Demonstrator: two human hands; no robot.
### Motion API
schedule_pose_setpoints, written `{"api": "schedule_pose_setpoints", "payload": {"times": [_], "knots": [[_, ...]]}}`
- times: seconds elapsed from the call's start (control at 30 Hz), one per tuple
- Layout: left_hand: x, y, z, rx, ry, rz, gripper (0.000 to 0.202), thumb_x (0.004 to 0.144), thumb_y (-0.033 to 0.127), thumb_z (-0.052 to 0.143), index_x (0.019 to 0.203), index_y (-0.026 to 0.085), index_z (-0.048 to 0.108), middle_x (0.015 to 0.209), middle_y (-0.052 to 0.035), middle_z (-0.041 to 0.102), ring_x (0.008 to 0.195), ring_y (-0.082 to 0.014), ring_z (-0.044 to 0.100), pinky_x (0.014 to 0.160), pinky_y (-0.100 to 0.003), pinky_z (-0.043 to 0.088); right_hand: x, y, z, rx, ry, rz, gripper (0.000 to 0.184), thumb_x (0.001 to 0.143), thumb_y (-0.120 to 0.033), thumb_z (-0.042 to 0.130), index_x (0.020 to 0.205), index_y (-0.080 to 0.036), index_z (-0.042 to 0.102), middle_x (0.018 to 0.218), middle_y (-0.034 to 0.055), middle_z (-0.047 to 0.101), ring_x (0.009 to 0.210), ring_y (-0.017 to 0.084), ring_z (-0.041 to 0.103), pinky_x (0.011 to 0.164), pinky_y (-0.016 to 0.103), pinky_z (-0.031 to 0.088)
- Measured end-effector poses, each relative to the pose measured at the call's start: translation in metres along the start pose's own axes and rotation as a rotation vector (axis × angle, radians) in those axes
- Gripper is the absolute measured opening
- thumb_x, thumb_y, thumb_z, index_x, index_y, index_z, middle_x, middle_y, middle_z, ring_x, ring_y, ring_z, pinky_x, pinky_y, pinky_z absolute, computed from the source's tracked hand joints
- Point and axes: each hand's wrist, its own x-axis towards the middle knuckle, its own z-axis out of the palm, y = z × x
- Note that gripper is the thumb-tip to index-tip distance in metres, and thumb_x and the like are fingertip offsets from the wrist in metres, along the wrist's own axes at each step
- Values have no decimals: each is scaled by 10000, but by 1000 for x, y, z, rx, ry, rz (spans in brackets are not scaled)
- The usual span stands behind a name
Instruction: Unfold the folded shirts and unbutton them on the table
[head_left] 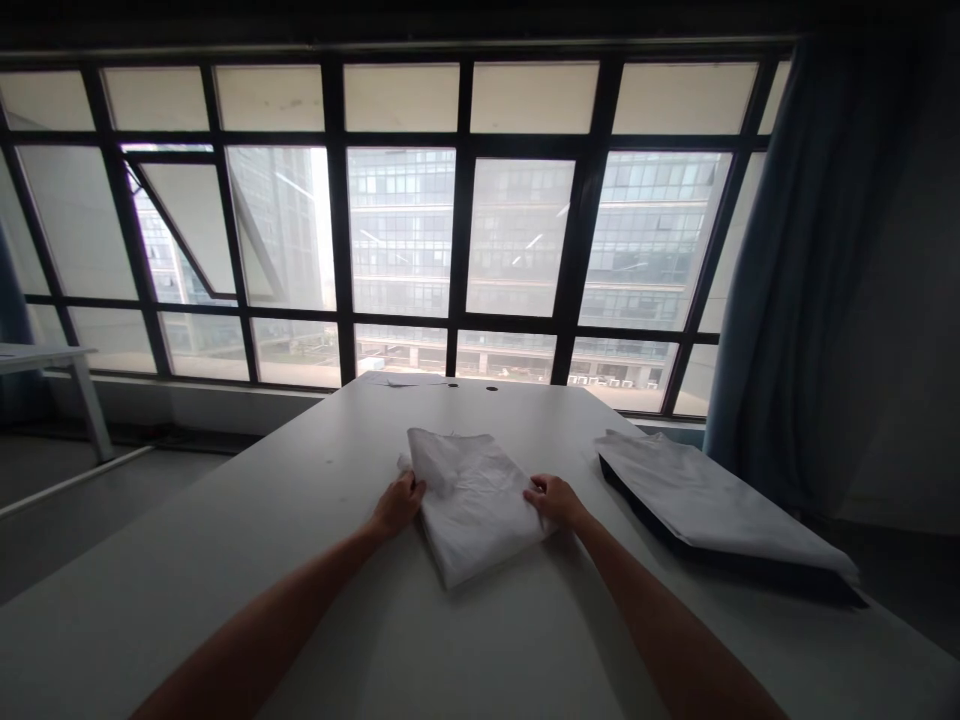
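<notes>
A folded white cloth [476, 500], wrinkled on top, is at the middle of the white table [315, 560], turned at a slant. My left hand [399, 503] pinches its left edge, thumb on top. At the opposite edge my right hand [556, 500] is closed on the cloth, its fingertips partly hidden by the fabric. Whether the cloth rests fully on the table or is slightly raised, I cannot tell.
To the right lies a stack of white fabric [720, 495] on a dark flat base [750, 565]. Thin white sheets [409, 381] sit at the table's far end. Beyond stand black-framed windows, a blue curtain [787, 300] and another table [45, 355] at left.
</notes>
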Motion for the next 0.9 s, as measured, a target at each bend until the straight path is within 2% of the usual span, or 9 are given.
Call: {"api": "schedule_pose_setpoints", "payload": {"times": [0.13,0.3,0.4,0.5,0.63,0.77,0.9], "knots": [[-6,0,-14,179,63,-47,361,930,446,419,977,161,635,960,-150,696,927,-299,662,796,-373,458,4,-5,17,95,70,-58,375,825,-262,611,1156,-93,665,1182,118,690,1069,181,646,912,209,435],[-15,-4,-25,149,87,-129,375,887,529,491,1006,203,633,849,-67,710,830,-251,678,702,-305,455,5,-10,29,165,185,-98,266,860,-228,523,1028,-121,699,1052,109,721,958,185,663,857,230,450],[-15,-4,-26,112,66,-167,391,861,550,533,1006,200,632,847,-53,711,823,-236,676,676,-285,450,5,-10,32,184,251,-101,252,858,-208,498,1000,-130,691,1032,118,715,950,195,650,862,253,444],[-10,-3,-25,54,23,-199,358,833,506,601,985,184,642,870,-58,717,841,-228,674,677,-272,453,5,-10,34,217,311,-115,249,856,-213,475,982,-139,676,1020,124,709,937,201,642,851,265,443],[0,-2,-21,-84,30,-217,242,804,366,666,936,163,662,864,-62,726,827,-204,678,698,-251,459,6,-12,35,341,379,-86,260,865,-287,446,979,-160,642,943,115,706,883,211,645,813,279,448],[14,-1,-15,-143,49,-247,143,823,284,640,892,165,676,831,-64,733,784,-198,686,705,-254,466,9,-11,35,522,304,37,238,828,-305,459,959,-178,611,950,105,688,921,219,632,807,284,457],[34,2,-10,-192,144,-261,68,829,200,601,834,165,659,901,-113,729,896,-238,675,789,-300,461,13,-7,34,638,170,84,229,713,-267,550,896,-143,609,860,104,681,764,215,642,670,290,486]]}}
